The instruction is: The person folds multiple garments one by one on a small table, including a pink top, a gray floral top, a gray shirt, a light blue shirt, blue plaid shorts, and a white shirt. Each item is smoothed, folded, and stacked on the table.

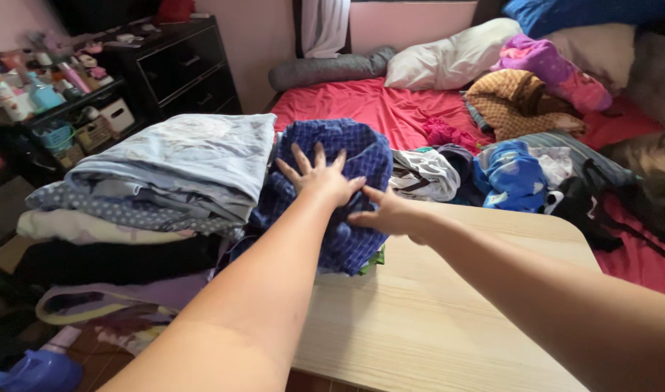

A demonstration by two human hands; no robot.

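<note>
Your left hand (319,176) lies flat, fingers spread, on the blue checked cloth (343,196). Your right hand (385,215) pinches its edge over the wooden table (449,305), beside the folded pile (165,181).

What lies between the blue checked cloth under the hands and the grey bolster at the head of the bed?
In the head view, only bare red bedsheet lies between the blue checked cloth and the grey bolster; nothing rests on that stretch.
</note>
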